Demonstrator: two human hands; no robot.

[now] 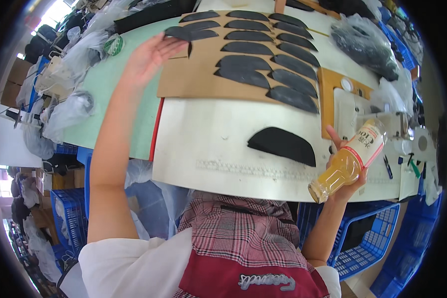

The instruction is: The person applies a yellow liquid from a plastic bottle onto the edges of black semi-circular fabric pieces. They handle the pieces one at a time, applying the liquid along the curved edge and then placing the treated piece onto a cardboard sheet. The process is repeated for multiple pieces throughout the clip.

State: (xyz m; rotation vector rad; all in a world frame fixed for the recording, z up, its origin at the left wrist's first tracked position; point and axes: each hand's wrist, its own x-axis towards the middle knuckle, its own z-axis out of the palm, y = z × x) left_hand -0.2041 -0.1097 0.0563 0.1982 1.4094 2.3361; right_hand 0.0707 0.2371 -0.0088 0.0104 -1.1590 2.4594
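Black pieces (247, 48): flat half-moon shapes in three rough columns on the cardboard, some overlapping their neighbours.
Cardboard (188, 82): brown sheet lying across the far part of the white table (208, 129).
Left hand (151, 57): stretched out to the cardboard's far left, fingers long and nearly straight, fingertips meeting the edge piece (178, 33); I cannot tell whether they pinch it.
Edge piece: black, at the cardboard's far left, askew and overlapping another piece.
Right hand (349, 191): closed round the bottle, one finger pointing out past its side.
Bottle (350, 159): clear, with yellow liquid and a pale and red label; tilted, one end toward the person, over the right part of the white table.
Lone piece (283, 144): black, flat on the white table between cardboard and person, left of the bottle, curved edge facing away from the person.
Green surface (109, 99): left of the white table, a red strip (156, 129) along the join; a tape roll (114, 44) sits near the left hand.
Right side: a pen (388, 167) beyond the bottle; a plastic bag (365, 44) of dark stuff farther back.
Below: a blue crate (382, 226) beside the person's plaid and red apron (243, 223).
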